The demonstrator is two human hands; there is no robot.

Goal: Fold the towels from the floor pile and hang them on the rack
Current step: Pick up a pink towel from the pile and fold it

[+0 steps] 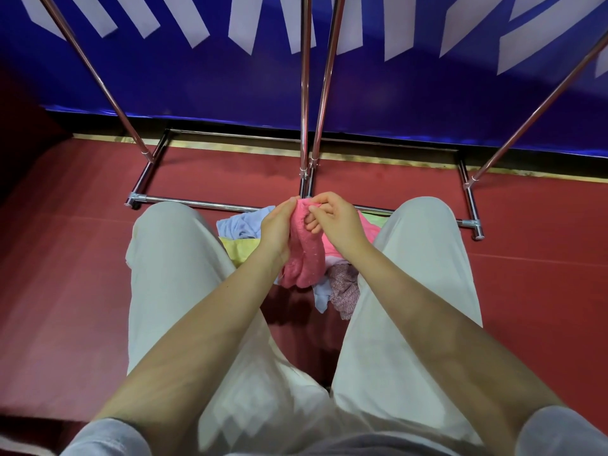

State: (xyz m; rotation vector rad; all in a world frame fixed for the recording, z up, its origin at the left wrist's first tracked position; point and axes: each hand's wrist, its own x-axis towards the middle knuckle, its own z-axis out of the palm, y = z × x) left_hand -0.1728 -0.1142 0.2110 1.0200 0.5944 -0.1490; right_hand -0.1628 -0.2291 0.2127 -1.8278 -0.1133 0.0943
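Illumination even and moderately bright. Soft shadows on the floor (65,291) between the legs. Glare streaks on the rack (306,93) poles. Wide-angle distortion bends edges; corners dim.

**Red floor with the rack base and the towel pile**

The red floor (526,274) is carrying everything here. The rack's chrome base frame (184,201) is standing directly on it, its near bar running across in front of the blue banner wall. Just on the near side of that bar, the towel pile (342,291) is lying on the floor: a light blue towel (237,225), a yellow one (238,250) beside it and a mauve one (345,287) nearest the viewer.
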